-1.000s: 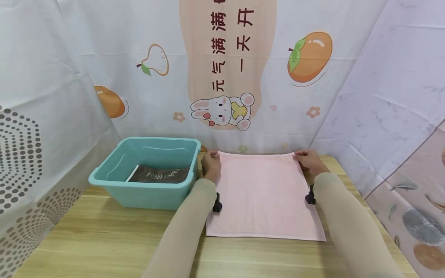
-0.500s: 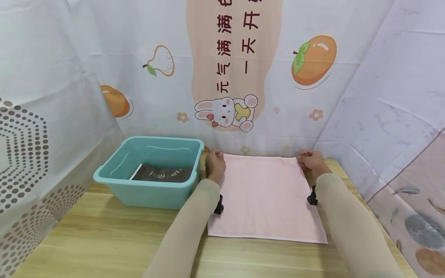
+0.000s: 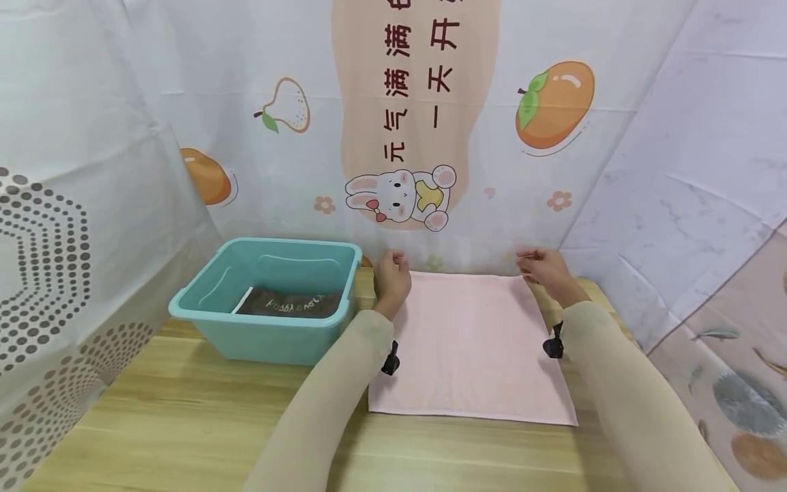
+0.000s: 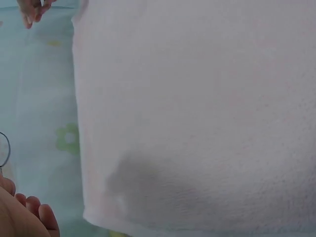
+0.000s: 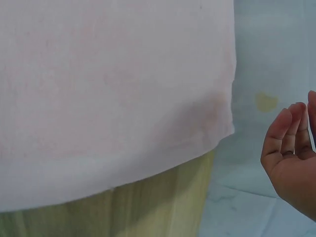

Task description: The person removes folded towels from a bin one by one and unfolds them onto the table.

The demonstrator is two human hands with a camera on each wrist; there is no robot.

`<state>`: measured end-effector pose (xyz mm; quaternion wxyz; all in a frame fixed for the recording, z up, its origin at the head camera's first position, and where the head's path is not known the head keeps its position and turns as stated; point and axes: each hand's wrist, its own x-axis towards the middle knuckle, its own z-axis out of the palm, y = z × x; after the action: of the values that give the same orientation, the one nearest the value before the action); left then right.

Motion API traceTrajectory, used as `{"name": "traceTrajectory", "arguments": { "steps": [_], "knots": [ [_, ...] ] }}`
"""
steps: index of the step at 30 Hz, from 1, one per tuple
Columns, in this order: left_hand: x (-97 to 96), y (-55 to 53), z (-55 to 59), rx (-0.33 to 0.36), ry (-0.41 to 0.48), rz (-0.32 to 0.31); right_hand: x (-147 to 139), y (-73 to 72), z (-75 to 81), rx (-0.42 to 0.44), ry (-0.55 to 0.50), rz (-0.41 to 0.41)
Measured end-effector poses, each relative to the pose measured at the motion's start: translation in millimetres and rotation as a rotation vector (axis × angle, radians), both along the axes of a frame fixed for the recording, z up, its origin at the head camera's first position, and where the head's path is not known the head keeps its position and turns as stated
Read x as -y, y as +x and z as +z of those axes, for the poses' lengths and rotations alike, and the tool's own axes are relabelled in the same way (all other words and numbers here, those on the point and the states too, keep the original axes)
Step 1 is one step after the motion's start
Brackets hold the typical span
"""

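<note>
Pale wood grain covers the desk (image 3: 184,424), and the person's left sleeve (image 3: 326,403) and right sleeve (image 3: 627,389) reach across it from the near side. Between them a pink towel (image 3: 470,348) lies spread flat, part of its left side hidden by the left sleeve. Along its sides sit a left device (image 3: 390,359) and a right device (image 3: 553,347), both small and black, worn at the wrists; if either dipped and caught the pile, it could drag that side out of line.

To the left stands a blue tub (image 3: 264,342) with a dark cloth (image 3: 295,304) inside, lettered in a light tone. The left sleeve passes just beside the tub, and whether they touch cannot be told; an outward swing of that elbow might knock it.

Farther on, the left hand (image 3: 392,280) is by the towel's far left corner, fingers loosely bent and holding nothing. The right hand (image 3: 547,275) is by the far right corner, fingers curving gently toward the thumb, likewise without a hold. An uneven pinch at those corners would probably skew or crease the towel.

Behind hangs a printed backdrop (image 3: 258,184), close to the towel's far edge, so fingertips might snag its fabric too.
</note>
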<state>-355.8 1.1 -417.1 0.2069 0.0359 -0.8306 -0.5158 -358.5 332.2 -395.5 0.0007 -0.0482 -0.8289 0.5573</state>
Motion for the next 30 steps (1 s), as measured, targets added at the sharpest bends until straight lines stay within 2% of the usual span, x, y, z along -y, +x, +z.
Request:
{"name": "traceTrajectory", "arguments": {
  "steps": [9, 17, 24, 30],
  "knots": [
    [-4.8, 15.5, 27.9, -0.054, 0.037, -0.068, 23, 6.3, 19.7, -0.046, -0.035, 0.059],
    [-18.7, 44.2, 59.0, -0.024, 0.159, -0.156, 47, 8.4, 24.4, -0.037, -0.066, 0.119],
    [-25.4, 61.7, 81.2, 0.025, 0.196, -0.233, 70, 9.3, 22.1, -0.035, -0.091, 0.163],
    [-16.3, 72.3, 94.4, 0.037, 0.192, -0.264, 98, 12.5, 23.6, -0.028, -0.116, 0.2]
  ]
}}
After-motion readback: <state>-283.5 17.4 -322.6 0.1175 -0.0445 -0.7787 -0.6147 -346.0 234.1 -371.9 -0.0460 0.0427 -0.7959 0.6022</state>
